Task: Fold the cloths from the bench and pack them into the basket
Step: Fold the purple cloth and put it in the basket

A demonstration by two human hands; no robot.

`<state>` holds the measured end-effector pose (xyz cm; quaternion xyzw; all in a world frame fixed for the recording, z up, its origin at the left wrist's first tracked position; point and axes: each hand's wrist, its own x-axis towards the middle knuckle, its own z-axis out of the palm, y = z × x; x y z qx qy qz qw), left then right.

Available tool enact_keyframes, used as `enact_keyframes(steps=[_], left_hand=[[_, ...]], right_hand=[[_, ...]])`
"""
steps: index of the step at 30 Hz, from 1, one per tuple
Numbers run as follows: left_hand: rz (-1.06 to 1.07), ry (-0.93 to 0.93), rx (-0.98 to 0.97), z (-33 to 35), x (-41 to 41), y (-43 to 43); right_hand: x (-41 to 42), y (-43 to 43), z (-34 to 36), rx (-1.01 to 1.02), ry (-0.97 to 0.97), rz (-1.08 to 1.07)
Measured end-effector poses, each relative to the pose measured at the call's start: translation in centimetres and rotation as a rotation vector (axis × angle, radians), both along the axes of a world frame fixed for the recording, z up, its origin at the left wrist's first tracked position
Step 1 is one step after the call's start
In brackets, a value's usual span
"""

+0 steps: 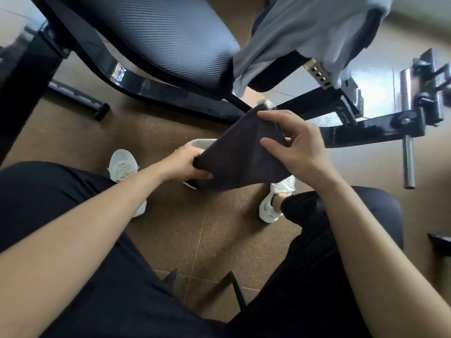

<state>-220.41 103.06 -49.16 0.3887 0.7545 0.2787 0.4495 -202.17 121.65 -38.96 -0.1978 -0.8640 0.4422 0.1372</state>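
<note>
In the head view, the only one here, a seated person holds a dark cloth (239,157) in the air above their feet. It is already partly folded, to judge by its small, thick shape. The left hand (188,164) grips its lower left corner, fingers curled under and thumb on top. The right hand (300,147) pinches the upper right edge, with the thumb and a forefinger on the near face and the other fingers behind.

The main risk is the fold slipping. The cloth sags between two small holds, and if either pinch loosens while the hands regrip, the layers could slide apart or the whole piece could drop to the floor (219,228).

A pale rim (202,143) shows just under the cloth's left edge (possibly the basket, though too much of it is covered to tell). Because the cloth hides it, a blind lowering could miss the opening or land the cloth askew.

On the bench (170,32) a pale cloth (312,32) hangs over the pad's edge, close to the metal frame (322,76). A quick tug on it could snag it there or pull it to the floor.
</note>
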Motion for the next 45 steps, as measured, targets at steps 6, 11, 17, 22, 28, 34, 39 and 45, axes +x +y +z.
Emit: enact_keyframes(steps=[6,11,17,22,28,34,39,45], left_hand=[[0.024,0.061,-0.083,-2.0,-1.2,-2.0],[0.202,0.094,-0.04,-2.1,-1.8,-2.9],[0.567,-0.132,0.187,-0.6,-1.6,-2.6],[0.777,-0.188,0.298,-0.4,-2.0,-2.7],[0.856,-0.194,0.378,-0.4,-2.4,-2.6],[0.862,-0.259,0.375,-0.6,-2.7,-2.6],[0.899,-0.554,0.338,-0.3,-2.8,-2.7],[0.909,-0.57,0.325,-0.2,-3.0,-2.8]], right_hand=[[0.8,2.2,-1.5,0.042,-0.011,-0.2],[1.0,4.3,-3.7,0.082,-0.177,-0.372],[0.7,5.1,-5.1,-0.004,-0.327,-0.585],[0.6,4.4,-5.6,-0.064,-0.299,-0.622],[0.5,4.4,-6.6,-0.021,-0.282,-0.575],[0.3,4.4,-7.1,-0.005,-0.324,-0.572],[0.3,4.4,-7.2,-0.029,-0.323,-0.596],[0.1,4.2,-6.8,-0.021,-0.285,-0.58]])
